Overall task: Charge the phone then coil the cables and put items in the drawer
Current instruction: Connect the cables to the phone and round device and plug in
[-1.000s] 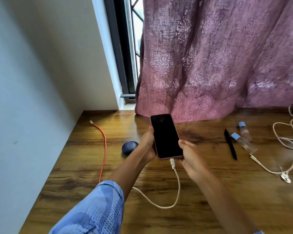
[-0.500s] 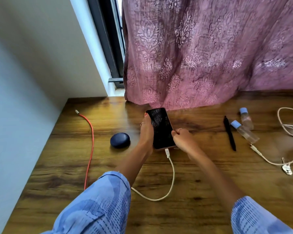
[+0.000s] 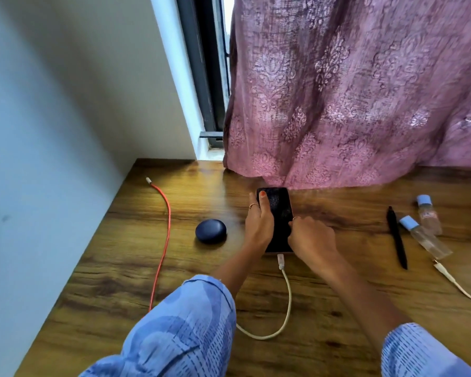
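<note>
Head view, dark-screened phone [image 3: 279, 213] flat on table [image 3: 337, 308], white cable [image 3: 288, 295] plugged in, both hands' fingers gripping its edges.

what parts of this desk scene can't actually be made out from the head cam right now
- Black phone: its left edge is under the left hand, its lower right under the right hand.
- White charging cable: its far end disappears behind the blue sleeve.
- Orange cable: its near end is also hidden by the sleeve.
- Second white cable: cut off by the right edge.
- Clear bottles: labels too blurred to read.
- Drawer: not in view.
</note>
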